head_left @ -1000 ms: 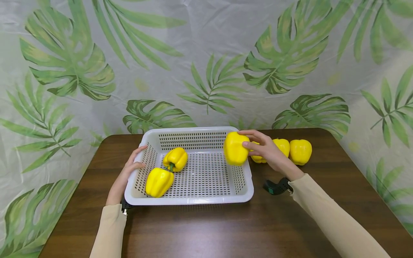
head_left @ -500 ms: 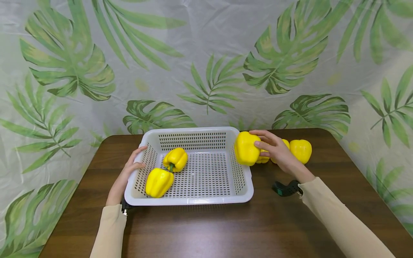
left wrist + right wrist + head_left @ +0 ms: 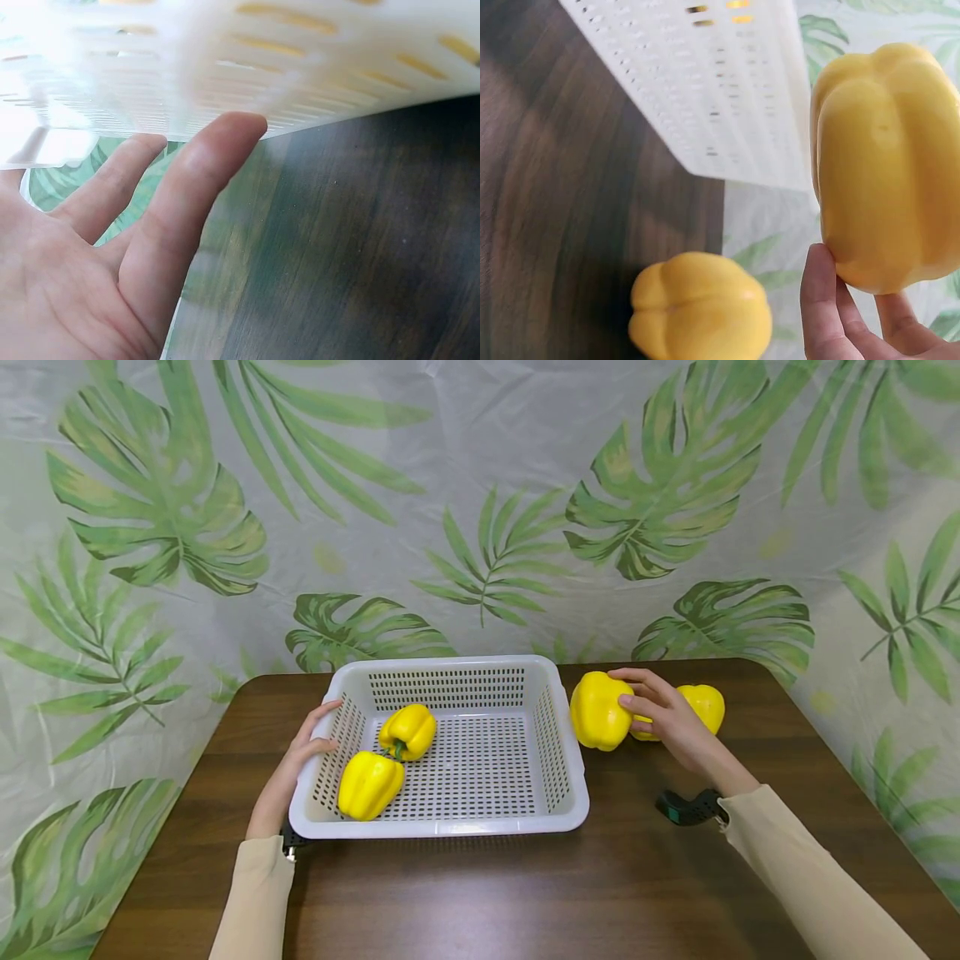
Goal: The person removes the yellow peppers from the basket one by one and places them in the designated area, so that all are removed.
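Pepper (image 3: pixel 600 712), right hand (image 3: pixel 670 717) pinching, apparently aloft

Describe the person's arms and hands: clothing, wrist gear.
Left sleeve and right sleeve: plain beige, long. Left hand and right hand: ungloved, no rings visible on the fingers. Left wrist strap and right wrist strap: black, the right bearing a green patch.

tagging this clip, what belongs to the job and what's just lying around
Job: right hand, held yellow bell pepper, left hand, slotted white basket, two peppers inside, peppers outside (likely)

Just around: wooden table, leaf-print backdrop, black wrist straps
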{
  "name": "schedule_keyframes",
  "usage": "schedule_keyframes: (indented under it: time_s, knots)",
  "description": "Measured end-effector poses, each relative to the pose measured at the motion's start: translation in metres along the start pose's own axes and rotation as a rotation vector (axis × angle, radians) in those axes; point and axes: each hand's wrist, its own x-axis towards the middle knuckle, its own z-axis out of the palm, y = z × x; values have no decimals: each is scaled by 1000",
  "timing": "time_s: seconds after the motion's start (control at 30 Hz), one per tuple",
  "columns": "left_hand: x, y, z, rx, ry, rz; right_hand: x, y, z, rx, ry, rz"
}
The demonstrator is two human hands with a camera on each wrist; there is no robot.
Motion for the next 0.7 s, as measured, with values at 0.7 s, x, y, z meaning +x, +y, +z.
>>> schedule_keyframes:
  time_s: [0.7]
  knots:
    - [-3, 1, 0, 4, -1, -23, -19, 36, -13, -31, -40, 28]
